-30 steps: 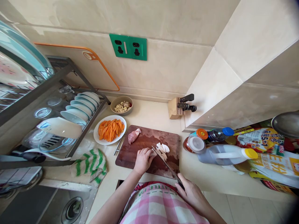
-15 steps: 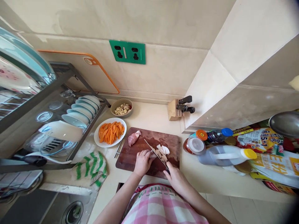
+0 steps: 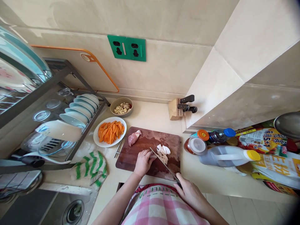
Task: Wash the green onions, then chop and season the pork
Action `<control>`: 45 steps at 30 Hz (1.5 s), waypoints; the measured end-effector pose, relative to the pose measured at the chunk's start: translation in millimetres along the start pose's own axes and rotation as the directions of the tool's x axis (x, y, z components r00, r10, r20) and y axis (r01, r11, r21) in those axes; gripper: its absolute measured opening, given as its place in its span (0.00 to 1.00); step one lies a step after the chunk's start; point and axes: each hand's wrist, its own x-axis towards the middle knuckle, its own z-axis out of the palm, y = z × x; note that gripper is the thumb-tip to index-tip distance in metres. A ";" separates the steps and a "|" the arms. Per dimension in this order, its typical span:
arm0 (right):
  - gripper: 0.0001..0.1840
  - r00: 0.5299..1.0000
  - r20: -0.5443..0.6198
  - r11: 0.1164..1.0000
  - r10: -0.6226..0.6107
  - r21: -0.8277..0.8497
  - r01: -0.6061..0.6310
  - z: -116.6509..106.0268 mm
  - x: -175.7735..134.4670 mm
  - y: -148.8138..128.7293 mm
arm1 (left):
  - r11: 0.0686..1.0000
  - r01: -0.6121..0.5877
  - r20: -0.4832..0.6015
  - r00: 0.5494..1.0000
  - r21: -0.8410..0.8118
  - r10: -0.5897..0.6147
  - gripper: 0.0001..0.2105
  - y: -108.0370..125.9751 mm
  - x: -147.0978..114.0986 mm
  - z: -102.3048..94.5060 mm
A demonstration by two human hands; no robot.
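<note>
My right hand (image 3: 187,188) grips the handle of a kitchen knife (image 3: 164,163) whose blade slants across the dark brown cutting board (image 3: 145,143). Just left of the blade, my left hand (image 3: 142,162) has its fingers curled down on a piece of meat, mostly hidden beneath them. Pale sliced meat (image 3: 162,157) lies along the blade's right side, with whiter pieces (image 3: 163,149) just above. A larger pink chunk of meat (image 3: 134,138) rests at the board's upper left.
Left of the board are a plate (image 3: 95,141) of sliced carrots (image 3: 111,132), a bowl (image 3: 114,113) of garlic cloves, a striped cloth (image 3: 92,167) and a dish rack (image 3: 90,131). A knife block (image 3: 173,109) stands behind; bottles and a jug (image 3: 220,156) are on the right.
My right hand has drawn the knife back toward my body and to the right. The left hand stays in nearly the same place on the board.
</note>
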 end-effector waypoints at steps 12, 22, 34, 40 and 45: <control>0.17 0.999 -0.046 1.000 -0.010 0.024 0.012 12.6 24.2 -2.6 | 0.995 0.055 -0.052 0.997 0.079 -0.051 0.09 0.3 -8.9 3.9; 0.13 1.000 -0.006 1.000 -0.016 0.016 0.016 -5.6 -11.5 4.3 | 0.998 0.016 -0.025 1.000 0.053 -0.015 0.09 -2.4 -3.9 2.8; 0.17 0.993 -0.087 0.997 -0.076 0.018 0.078 9.8 49.1 -25.0 | 1.000 -0.010 -0.045 0.999 0.014 0.010 0.07 -2.1 -6.2 6.8; 0.16 0.998 -0.059 0.991 -0.028 0.127 0.036 4.7 14.5 8.1 | 1.000 0.008 -0.060 0.998 -0.013 -0.009 0.07 -2.2 -10.1 6.2; 0.13 1.000 0.000 0.998 -0.009 0.055 0.009 -7.3 -4.9 3.1 | 0.999 0.012 -0.039 0.999 -0.031 -0.013 0.08 -2.5 -6.1 5.5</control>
